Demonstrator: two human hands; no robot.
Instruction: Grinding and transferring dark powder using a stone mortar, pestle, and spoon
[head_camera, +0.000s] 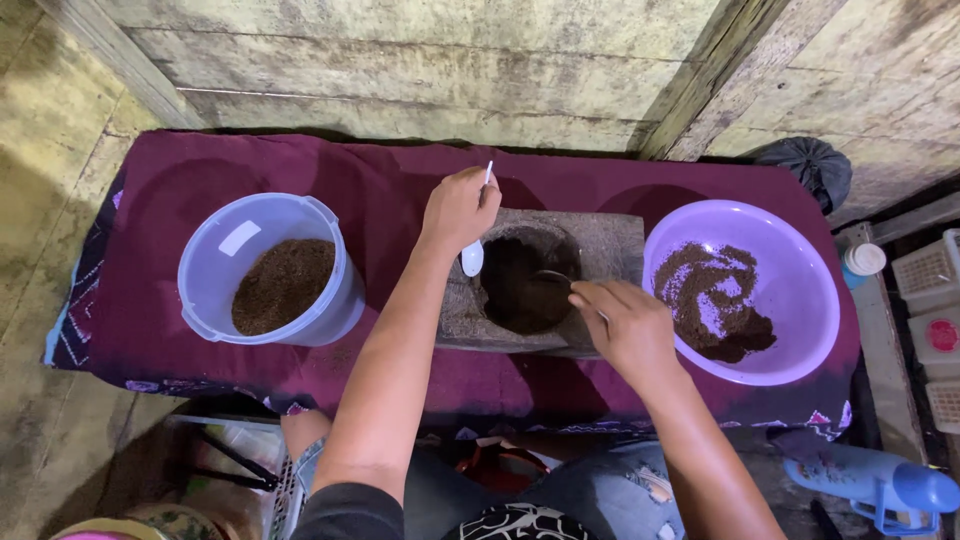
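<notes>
While both hands work over a stone mortar (545, 285) of dark powder, mid-table: left hand (460, 207), closed on a white spoon (474, 250) at its left rim; right hand (625, 325), fingers pinching a metal spoon (553, 278) dipped inside. Flanking: pale blue bucket (268, 266), left; purple basin (745, 290), right, both with brown grounds.

Table (160, 300) w/ cloth: bucket (270, 265), mortar (610, 245), basin (800, 260)

Both hands' grips closed: left hand (460, 208), right hand (625, 325).
</notes>
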